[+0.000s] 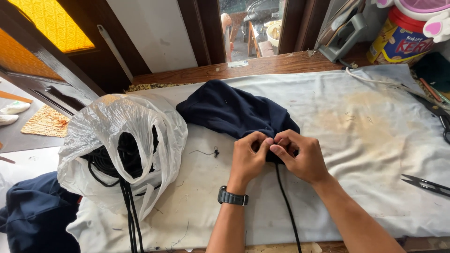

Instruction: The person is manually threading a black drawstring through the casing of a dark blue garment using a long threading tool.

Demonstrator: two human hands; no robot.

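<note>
Clearly, both hands were pinched shut on the near edge of a navy blue garment (234, 110), which lay bunched on the white cloth-covered bench (365, 140) just in front of the window sill. The left hand (247, 157), with a dark wristwatch (232, 197) on its wrist, and the right hand (302, 157) were brought together, thumbs touching, over the point where a black cord (287, 206) met the fabric; the cord's tip was hidden between the fingers, so how far it had been fed in could not be told. From there the cord was trailed back toward the bench's near edge. More black cords (126, 159) were seen spilling from a white plastic bag (117, 136) to the left, and a short stray thread (206, 152) lay between bag and garment. Thread snips (426, 184) were placed at the right, well apart from the hands. For the step in hand, it was judged that the fabric should be gathered in small bunches over the cord's end, the tip kept pinched through the cloth, and the trailing length left slack and untwisted so that it would not be pulled back out.
</note>
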